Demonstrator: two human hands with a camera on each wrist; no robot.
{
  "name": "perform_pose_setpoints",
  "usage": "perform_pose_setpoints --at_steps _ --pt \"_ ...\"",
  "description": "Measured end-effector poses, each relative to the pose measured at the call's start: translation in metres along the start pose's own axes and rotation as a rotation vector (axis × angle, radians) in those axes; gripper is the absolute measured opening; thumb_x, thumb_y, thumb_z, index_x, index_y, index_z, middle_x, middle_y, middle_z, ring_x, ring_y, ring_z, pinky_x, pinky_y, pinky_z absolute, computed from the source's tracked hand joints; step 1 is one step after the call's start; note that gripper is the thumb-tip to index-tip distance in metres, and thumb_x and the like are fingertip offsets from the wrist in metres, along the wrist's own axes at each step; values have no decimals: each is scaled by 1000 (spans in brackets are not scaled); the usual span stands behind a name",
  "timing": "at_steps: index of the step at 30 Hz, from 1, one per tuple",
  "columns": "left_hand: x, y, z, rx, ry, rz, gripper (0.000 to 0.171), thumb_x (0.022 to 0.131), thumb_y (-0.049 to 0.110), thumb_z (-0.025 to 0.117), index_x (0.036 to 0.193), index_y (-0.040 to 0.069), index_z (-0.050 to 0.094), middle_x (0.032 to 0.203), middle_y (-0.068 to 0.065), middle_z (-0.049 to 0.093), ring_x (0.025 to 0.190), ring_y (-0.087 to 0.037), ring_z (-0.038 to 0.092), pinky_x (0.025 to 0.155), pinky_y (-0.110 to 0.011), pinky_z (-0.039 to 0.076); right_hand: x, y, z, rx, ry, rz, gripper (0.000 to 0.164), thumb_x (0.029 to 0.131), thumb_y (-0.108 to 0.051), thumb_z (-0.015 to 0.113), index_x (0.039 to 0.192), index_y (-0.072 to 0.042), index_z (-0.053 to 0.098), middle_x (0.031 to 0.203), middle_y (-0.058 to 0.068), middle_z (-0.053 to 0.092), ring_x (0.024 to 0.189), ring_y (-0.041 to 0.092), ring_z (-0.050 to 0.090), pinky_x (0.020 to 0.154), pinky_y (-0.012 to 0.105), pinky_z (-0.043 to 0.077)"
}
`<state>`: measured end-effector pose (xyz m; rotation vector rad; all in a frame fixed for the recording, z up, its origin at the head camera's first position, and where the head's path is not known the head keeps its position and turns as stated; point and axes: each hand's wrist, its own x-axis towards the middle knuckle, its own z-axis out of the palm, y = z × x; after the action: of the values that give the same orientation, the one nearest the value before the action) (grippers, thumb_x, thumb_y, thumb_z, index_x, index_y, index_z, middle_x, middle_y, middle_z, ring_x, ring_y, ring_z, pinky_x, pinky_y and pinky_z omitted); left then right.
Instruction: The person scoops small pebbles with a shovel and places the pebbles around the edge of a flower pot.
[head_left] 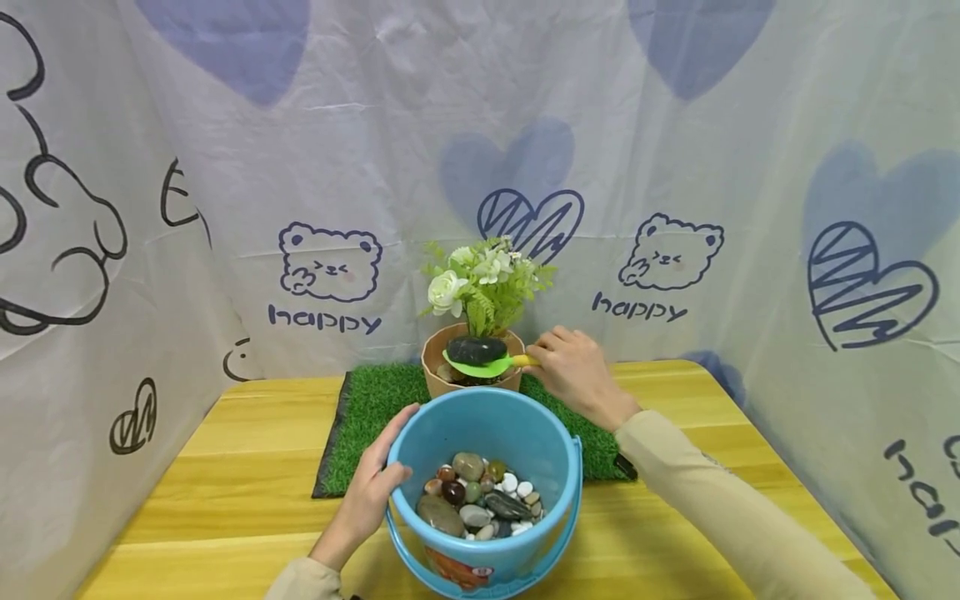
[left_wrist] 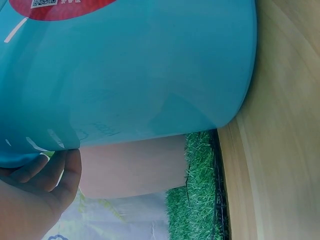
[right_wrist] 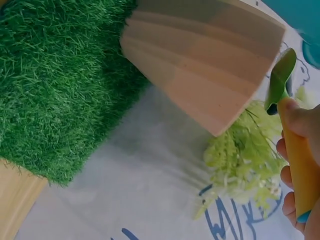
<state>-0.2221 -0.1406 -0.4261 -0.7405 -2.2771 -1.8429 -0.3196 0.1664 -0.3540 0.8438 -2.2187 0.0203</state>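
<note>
My right hand grips the yellow handle of a small toy shovel with a green blade. A large black stone lies on that blade, over the mouth of a terracotta-coloured flowerpot. White flowers and green leaves rise from the pot. With its thumb over the rim and fingers along the outside, my left hand holds the light blue bucket at its left side. Inside the bucket lie several mixed stones, brown, grey, dark and white.
Under the pot lies a green artificial grass mat on the wooden table. The bucket's handle hangs down at its front. A printed white curtain stands behind and at both sides.
</note>
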Motion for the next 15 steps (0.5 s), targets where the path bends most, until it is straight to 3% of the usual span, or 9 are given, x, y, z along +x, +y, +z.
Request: perform_pose_setpoints --at_steps 10,15 --pt "0 1 1 6 -9 0 73 85 3 39 155 20 28 154 -21 36 129 -49 47 92 -57 50 16 -12 15 -115 -81 -16 21 77 -33 80 87 -15 78 79 1 68 69 17 50 57 27 32" --pt "-1 1 1 9 1 -6 74 84 3 39 155 21 29 153 -21 36 128 -48 48 92 -56 50 23 -17 14 -112 -141 -35 7 83 -22 75 85 -17 78 84 -1 70 73 17 52 61 28 33"
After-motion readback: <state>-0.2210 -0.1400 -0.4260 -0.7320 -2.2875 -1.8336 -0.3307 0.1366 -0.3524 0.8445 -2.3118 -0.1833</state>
